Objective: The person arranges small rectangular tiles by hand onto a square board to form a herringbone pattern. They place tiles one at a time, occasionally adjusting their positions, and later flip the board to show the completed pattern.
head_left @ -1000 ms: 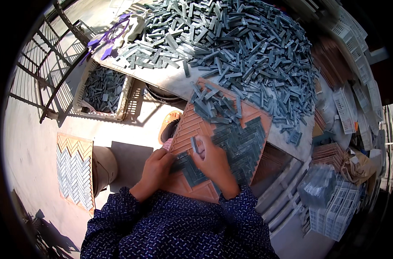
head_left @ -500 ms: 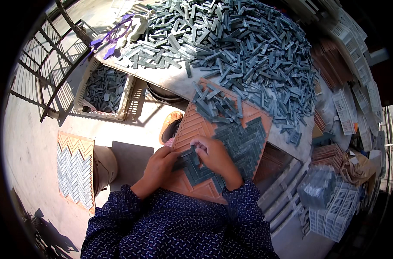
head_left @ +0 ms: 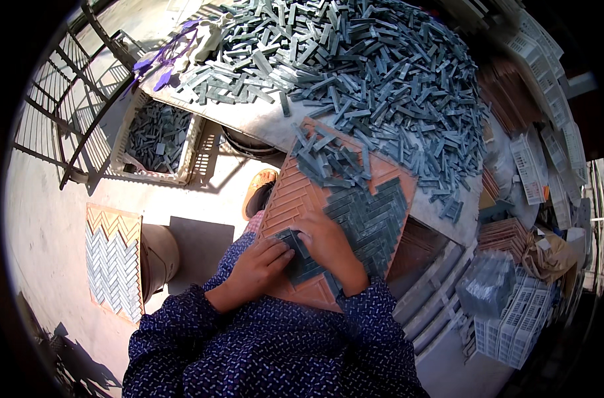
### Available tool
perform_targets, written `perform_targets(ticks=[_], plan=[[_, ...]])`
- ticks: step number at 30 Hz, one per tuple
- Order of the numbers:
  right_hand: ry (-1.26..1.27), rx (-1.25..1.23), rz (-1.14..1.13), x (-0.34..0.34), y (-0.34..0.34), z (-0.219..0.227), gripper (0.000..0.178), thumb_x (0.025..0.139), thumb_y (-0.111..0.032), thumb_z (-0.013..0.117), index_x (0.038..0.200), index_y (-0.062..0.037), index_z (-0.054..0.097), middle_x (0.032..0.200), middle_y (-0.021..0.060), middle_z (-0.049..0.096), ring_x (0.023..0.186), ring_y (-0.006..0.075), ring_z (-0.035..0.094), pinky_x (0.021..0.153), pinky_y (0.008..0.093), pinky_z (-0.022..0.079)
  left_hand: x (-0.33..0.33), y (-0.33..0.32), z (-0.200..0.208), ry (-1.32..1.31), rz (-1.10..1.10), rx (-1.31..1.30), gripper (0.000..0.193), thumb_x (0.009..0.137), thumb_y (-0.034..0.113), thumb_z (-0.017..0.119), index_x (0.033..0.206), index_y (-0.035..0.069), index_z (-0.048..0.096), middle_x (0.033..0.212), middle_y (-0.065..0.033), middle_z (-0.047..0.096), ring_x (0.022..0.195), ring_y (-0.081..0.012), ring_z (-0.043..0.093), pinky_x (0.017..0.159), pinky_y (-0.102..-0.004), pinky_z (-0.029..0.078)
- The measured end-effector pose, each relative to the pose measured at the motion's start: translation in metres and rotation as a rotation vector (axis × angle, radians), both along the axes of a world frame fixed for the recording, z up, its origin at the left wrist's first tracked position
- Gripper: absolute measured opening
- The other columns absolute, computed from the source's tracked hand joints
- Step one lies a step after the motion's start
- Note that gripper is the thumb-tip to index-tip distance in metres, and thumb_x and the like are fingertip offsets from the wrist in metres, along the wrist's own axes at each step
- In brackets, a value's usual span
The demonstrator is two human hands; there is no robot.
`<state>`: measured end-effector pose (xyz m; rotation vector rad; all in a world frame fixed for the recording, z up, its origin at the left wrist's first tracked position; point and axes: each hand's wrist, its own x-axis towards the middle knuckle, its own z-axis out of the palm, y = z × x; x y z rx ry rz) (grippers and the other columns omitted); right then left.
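Observation:
A terracotta-coloured grooved board (head_left: 285,202) leans on my lap, with dark grey-green strip tiles (head_left: 372,222) set in a herringbone pattern on part of it. My left hand (head_left: 257,268) lies over the board's lower left, its bent fingers resting on the laid tiles. Close beside it, my right hand (head_left: 325,245) pinches a dark strip tile (head_left: 295,241) at the pattern's left edge; its fingertips are partly hidden. A small heap of loose strip tiles (head_left: 328,156) sits on the board's upper end.
Beyond the board, a table (head_left: 275,126) bears a large pile of strip tiles (head_left: 381,79). At left are a crate of tile pieces (head_left: 126,149), a metal rack (head_left: 76,119), and a lighter herringbone panel (head_left: 113,262) against a bucket (head_left: 159,255). Stacked white crates (head_left: 514,325) stand right.
My left hand has moved right from the board's edge onto the tiles. My right hand has shifted slightly down, and its fingers now reach lower over the strip tile. The view has shifted slightly.

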<state>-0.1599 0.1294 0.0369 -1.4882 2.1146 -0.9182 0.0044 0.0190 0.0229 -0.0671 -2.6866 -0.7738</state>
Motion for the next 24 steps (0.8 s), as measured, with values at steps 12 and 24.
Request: perform_targets(ticks=[12, 24], plan=[[0.001, -0.05, -0.178, 0.024, 0.014, -0.01, 0.028, 0.077, -0.005, 0.062, 0.103, -0.0035, 0.056, 0.095, 0.0152, 0.06, 0.087, 0.0355, 0.058, 0.072, 0.0405, 0.048, 0.003, 0.011, -0.004, -0.106, -0.086, -0.12, 0.043, 0.074, 0.012, 0.054, 0.114, -0.002, 0.056, 0.117, -0.0142, 0.053, 0.116, -0.0294, 0.049, 0.099, -0.0426, 0.039], [0.097, -0.055, -0.092, 0.016, 0.032, -0.003, 0.012, 0.073, -0.004, 0.066, 0.084, -0.0018, 0.061, 0.082, 0.0121, 0.06, 0.076, 0.0306, 0.059, 0.067, 0.0374, 0.048, -0.012, 0.001, -0.007, -0.009, -0.066, 0.031, 0.021, 0.075, 0.007, 0.061, 0.095, 0.0, 0.062, 0.107, -0.0126, 0.06, 0.103, -0.0288, 0.056, 0.091, -0.0392, 0.045]])
